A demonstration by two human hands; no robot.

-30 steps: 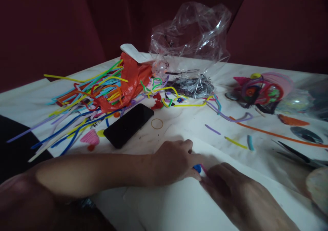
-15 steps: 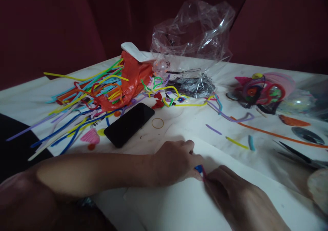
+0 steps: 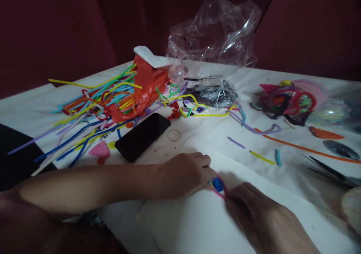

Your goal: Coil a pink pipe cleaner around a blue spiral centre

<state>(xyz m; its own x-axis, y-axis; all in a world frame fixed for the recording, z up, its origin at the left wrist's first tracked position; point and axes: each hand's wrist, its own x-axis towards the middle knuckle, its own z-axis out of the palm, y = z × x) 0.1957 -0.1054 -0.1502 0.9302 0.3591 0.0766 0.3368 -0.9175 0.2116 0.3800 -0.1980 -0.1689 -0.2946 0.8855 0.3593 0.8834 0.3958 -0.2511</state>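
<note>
My left hand [image 3: 183, 175] and my right hand [image 3: 259, 216] meet low in the middle over a white sheet of paper [image 3: 191, 227]. Between their fingertips sits a small blue round piece [image 3: 217, 183] with a pink pipe cleaner [image 3: 221, 191] curved around it. My left fingers pinch the piece from the left. My right fingertips hold the pink strand at its lower right end. Both hands rest on the paper.
A black phone [image 3: 142, 136] and a rubber band [image 3: 174, 135] lie just beyond my left hand. A heap of coloured pipe cleaners [image 3: 93, 107] and an orange bag [image 3: 143, 86] sit at the left, a clear plastic bag [image 3: 211, 47] behind, scissors [image 3: 329, 169] at the right.
My left hand has drawn back to the left, uncovering the blue piece. The pink pipe cleaner now shows as a loop around it. My right hand stays at its end.
</note>
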